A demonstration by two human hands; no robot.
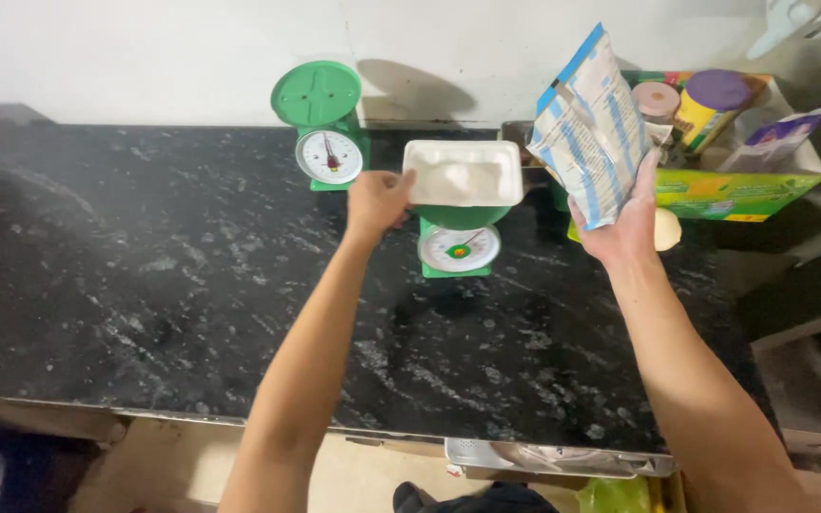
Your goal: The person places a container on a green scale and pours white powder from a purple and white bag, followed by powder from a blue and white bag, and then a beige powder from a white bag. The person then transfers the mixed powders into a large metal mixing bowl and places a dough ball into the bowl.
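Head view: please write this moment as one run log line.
left hand: on white tray edge | right hand: holds blue-white bag | tray: on green scale

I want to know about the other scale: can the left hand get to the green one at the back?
Probably yes. The left hand rests at the white tray, and the green scale stands just beside it, with only bare black counter between.

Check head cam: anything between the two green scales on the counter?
Only the left hand, gripping the white tray atop the nearer scale. Otherwise bare black counter up to the rear scale. Head view.
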